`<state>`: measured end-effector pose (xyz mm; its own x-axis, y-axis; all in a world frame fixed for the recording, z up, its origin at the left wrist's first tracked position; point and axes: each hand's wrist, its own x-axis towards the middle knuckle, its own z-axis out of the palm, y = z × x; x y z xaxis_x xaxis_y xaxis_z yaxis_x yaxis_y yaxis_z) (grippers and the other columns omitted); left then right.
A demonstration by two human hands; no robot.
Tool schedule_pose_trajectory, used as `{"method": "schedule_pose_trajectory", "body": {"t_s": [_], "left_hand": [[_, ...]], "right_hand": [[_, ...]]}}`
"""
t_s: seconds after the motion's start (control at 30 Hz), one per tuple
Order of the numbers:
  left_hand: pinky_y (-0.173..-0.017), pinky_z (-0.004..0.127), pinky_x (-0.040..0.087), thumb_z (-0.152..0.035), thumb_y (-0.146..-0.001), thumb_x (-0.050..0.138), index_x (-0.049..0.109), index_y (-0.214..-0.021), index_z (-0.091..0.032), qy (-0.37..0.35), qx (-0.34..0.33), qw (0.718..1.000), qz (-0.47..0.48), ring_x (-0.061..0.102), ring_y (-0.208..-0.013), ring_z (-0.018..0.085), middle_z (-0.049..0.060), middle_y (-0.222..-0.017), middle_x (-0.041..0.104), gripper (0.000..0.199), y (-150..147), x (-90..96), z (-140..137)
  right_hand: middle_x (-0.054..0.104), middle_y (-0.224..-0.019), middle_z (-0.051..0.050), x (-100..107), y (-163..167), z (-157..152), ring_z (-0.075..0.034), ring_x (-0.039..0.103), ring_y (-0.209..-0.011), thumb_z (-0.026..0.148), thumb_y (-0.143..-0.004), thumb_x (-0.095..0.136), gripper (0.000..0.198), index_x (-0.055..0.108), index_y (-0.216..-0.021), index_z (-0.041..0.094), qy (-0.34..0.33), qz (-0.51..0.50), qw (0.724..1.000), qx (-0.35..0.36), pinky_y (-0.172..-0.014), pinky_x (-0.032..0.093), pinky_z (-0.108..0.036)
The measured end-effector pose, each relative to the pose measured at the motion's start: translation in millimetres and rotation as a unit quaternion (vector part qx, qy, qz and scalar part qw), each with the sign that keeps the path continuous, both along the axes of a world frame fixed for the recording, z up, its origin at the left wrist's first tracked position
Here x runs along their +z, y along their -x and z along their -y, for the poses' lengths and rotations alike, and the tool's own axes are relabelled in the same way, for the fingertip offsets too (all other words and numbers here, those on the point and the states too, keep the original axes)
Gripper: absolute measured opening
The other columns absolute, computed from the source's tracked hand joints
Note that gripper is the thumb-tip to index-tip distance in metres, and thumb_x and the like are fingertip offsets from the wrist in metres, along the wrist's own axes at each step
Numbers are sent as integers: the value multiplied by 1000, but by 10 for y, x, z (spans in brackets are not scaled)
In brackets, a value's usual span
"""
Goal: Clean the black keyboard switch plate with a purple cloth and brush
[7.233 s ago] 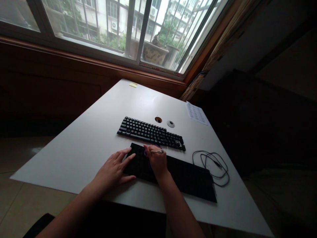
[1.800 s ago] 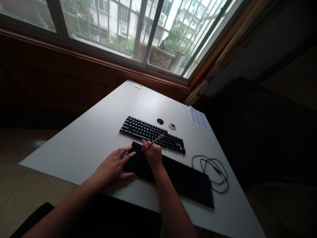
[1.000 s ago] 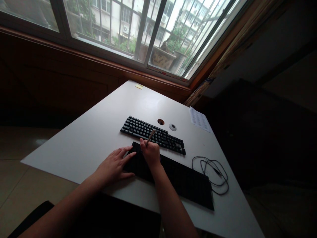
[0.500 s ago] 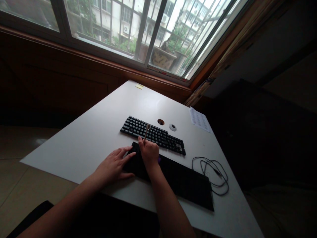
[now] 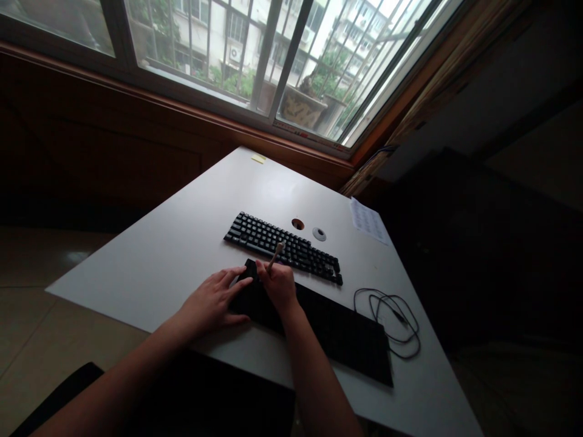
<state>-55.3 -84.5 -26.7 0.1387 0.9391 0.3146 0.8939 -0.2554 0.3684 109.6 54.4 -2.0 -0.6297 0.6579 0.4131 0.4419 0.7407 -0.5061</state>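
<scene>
A long flat black keyboard base lies along the near edge of the table. My left hand rests at its left end, fingers spread, fingertips touching its surface. My right hand is closed around a thin brownish brush, which looks like a toothbrush, over the left part of the base. The brush's pale head sticks up at a slant above the fist; its lower end is hidden by the hand. Just behind lies a black keyboard section with rows of keys.
A white table carries everything. Looped black cable lies at the right end of the base. Farther back are a round hole, a grey ring cover, a printed sheet and a yellow note. A barred window stands beyond.
The brush in my right hand has tilted to the right, and its head has dropped lower. A purple patch beside my right hand is no longer visible. My left hand stays on the base.
</scene>
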Motion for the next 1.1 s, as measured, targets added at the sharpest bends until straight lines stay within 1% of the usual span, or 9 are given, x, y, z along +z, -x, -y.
{"method": "schedule_pose_trajectory", "body": {"t_s": [0.2, 0.3, 0.43, 0.57, 0.7, 0.77, 0.83, 0.97, 1.1], "left_hand": [[-112, 52, 44, -56, -80, 77, 52, -146, -26, 3, 6, 1000, 14, 51, -132, 35, 11, -154, 45, 77, -6, 8, 2], [-112, 54, 44, -56, -80, 77, 50, -147, -29, -1, 6, 1000, 21, 51, -132, 36, 11, -155, 44, 77, -6, -29, 2], [-113, 55, 43, -54, -79, 79, 50, -147, -29, 4, 8, 1000, 19, 50, -132, 36, 11, -155, 43, 79, -6, -51, -1], [-113, 54, 43, -55, -77, 81, 52, -146, -27, 15, 8, 1000, 15, 50, -132, 36, 11, -155, 43, 79, -11, -29, -8], [-112, 54, 43, -54, -78, 79, 51, -146, -28, 16, 10, 1000, 10, 50, -133, 36, 11, -155, 43, 78, -14, -16, -10], [-112, 54, 43, -54, -79, 79, 50, -147, -29, 15, 9, 1000, 6, 50, -133, 36, 11, -155, 43, 78, -11, -19, -8], [-112, 55, 43, -54, -80, 78, 48, -149, -30, 11, 6, 1000, 3, 49, -133, 37, 11, -156, 42, 79, -4, -31, -6], [-112, 56, 43, -55, -82, 76, 47, -149, -29, -3, -2, 1000, 2, 48, -134, 38, 12, -156, 42, 78, 22, -72, -14], [-112, 55, 44, -56, -85, 73, 45, -151, -29, -8, -9, 1000, -9, 49, -133, 37, 12, -156, 42, 77, 46, -110, -32]], "right_hand": [[57, -50, 1, 115, -86, 37, -12, 54, -49, 54, -105, 40, 60, 56, -57, 22, 52, 31, 998, -23, -56, 35, -24], [61, -52, 1, 166, -145, 103, -14, 59, -51, 52, -104, 44, 57, 62, -60, 22, 79, 27, 995, -61, -58, 38, -24], [63, -53, 1, 129, -200, 225, -13, 59, -50, 52, -104, 45, 54, 64, -63, 22, 98, 2, 990, -104, -56, 37, -24], [61, -55, 0, 7, -225, 287, -13, 56, -50, 49, -107, 41, 56, 58, -62, 21, 30, -5, 994, -107, -55, 34, -25], [61, -58, -2, -73, -232, 262, -13, 54, -53, 45, -110, 36, 58, 55, -60, 21, -85, 27, 995, -51, -59, 33, -27], [60, -58, -2, -83, -229, 244, -13, 53, -54, 43, -110, 35, 59, 56, -60, 21, -116, 46, 992, -30, -60, 33, -27], [61, -59, -2, -81, -222, 238, -13, 54, -55, 42, -110, 36, 58, 57, -61, 21, -122, 64, 990, -25, -60, 32, -27], [66, -65, -2, -74, -203, 255, -13, 59, -60, 42, -110, 39, 52, 60, -67, 20, -115, 86, 988, -57, -62, 32, -26], [70, -71, -2, -58, -223, 275, -14, 63, -67, 45, -108, 45, 46, 63, -73, 21, -83, 93, 989, -76, -64, 34, -25]]}}
